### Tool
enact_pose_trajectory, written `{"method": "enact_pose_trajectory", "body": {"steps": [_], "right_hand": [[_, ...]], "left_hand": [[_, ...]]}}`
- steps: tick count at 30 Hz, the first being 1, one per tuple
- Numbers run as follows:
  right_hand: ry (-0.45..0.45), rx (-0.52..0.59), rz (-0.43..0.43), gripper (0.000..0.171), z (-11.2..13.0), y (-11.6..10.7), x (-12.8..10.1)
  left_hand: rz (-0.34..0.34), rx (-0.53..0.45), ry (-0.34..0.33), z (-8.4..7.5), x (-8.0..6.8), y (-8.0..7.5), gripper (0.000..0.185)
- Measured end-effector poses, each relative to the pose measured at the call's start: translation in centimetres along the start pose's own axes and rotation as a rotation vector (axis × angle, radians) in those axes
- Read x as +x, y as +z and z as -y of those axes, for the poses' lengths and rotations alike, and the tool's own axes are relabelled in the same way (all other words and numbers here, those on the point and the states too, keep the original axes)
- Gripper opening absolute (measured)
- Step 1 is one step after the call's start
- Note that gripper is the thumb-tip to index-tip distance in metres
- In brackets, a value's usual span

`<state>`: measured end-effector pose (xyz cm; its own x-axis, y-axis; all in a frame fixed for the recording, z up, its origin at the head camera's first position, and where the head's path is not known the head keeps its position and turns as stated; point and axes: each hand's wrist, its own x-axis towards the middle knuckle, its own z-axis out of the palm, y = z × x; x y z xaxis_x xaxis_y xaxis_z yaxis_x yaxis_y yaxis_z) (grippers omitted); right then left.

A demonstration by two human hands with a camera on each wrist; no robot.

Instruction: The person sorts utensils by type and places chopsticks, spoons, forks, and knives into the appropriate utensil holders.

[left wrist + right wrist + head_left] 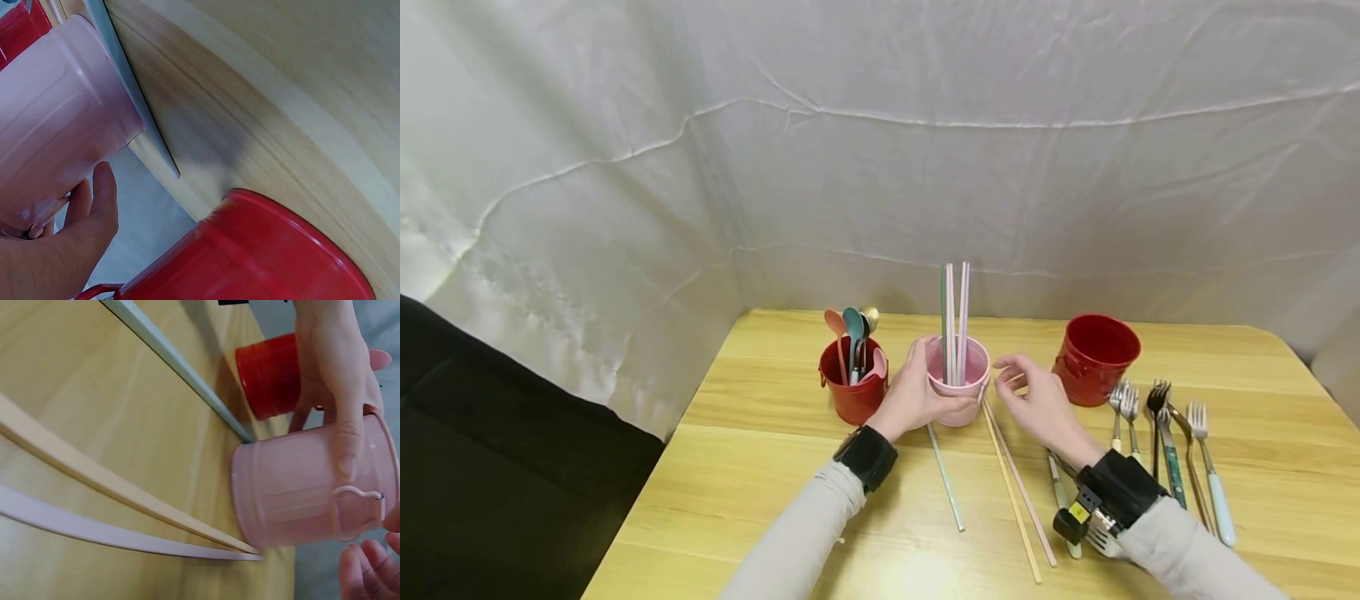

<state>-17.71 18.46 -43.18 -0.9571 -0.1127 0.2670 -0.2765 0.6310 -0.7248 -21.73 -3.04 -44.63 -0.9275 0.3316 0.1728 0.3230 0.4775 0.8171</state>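
Observation:
My left hand (917,396) grips a small pink bucket (957,408) from its left, with the thumb lying across the front below the rim. Several chopsticks (953,325) in green, pink and lilac tones stand upright in it. My right hand (1033,400) hovers beside the bucket's right rim, fingers loosely bent and holding nothing. In the right wrist view its fingertips (369,569) are close to the bucket's wire handle loop (350,512). A pale green chopstick (946,479), a yellowish one (1013,496) and a pink one (1026,492) lie on the table in front of the bucket.
Left of the pink bucket stands a red bucket (853,400) of spoons. Another red bucket (1093,358) stands at the back right. Several forks (1217,492) lie on the wooden table (737,500) at right, some partly under my right wrist. Grey cloth (925,183) hangs behind.

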Motion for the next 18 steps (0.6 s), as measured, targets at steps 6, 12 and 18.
{"method": "enact_pose_trajectory", "body": {"steps": [6,12,18], "right_hand": [[0.079,-0.009,0.12,0.027,-0.8,0.0,-1.0],[0.083,-0.091,0.17,0.021,-0.9,0.2,-2.0],[0.056,-0.204,0.218,0.024,-0.8,0.4,-3.0]], "left_hand": [[-0.002,0.007,0.009,0.0,0.0,0.1,0.104],[0.001,0.001,0.001,-0.2,-0.1,0.1,0.103],[-0.004,0.016,0.001,-0.3,-0.1,-0.1,0.103]]}}
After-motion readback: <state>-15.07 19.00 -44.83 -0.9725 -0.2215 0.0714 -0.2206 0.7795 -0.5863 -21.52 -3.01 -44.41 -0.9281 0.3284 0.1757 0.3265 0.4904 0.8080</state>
